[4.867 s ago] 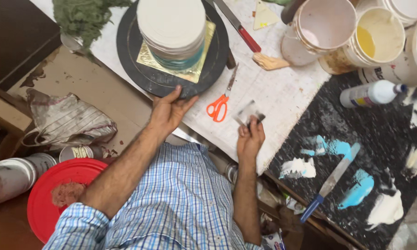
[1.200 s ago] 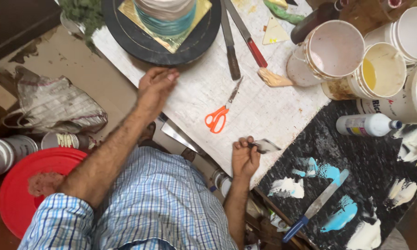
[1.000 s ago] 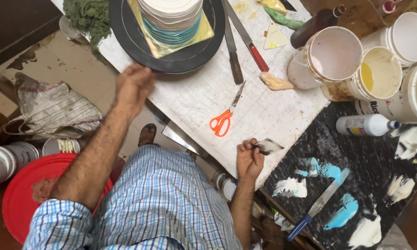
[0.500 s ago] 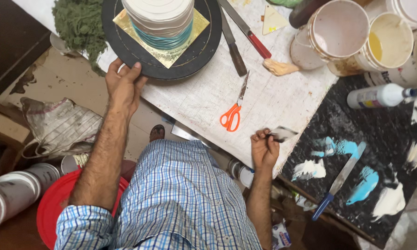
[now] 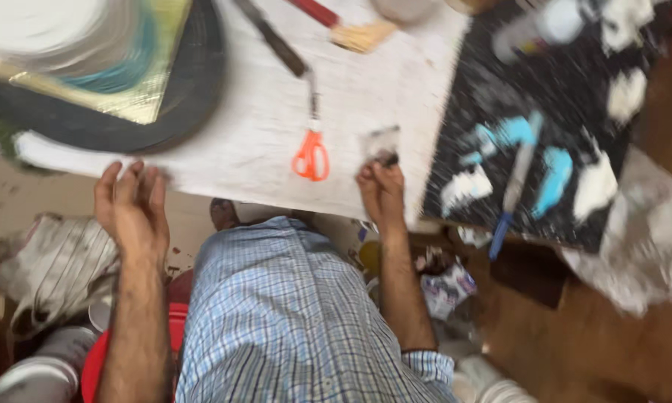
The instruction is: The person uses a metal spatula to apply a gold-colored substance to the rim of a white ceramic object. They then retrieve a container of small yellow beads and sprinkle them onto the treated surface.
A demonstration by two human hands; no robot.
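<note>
Orange-handled scissors (image 5: 311,153) lie on the white counter (image 5: 254,127). Just right of them, the right hand (image 5: 381,190) pinches a small scraper (image 5: 381,143) — best kept flat. Left of them, the left hand (image 5: 132,209) rests open, empty, at the counter's edge.

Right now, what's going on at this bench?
A person in a blue checked shirt leans over a white worktop. The right hand pinches a small flat scraper at the worktop's edge. The left hand hangs open below the black turntable, touching nothing. Orange-handled scissors lie between the hands. The picture is blurred.
</note>
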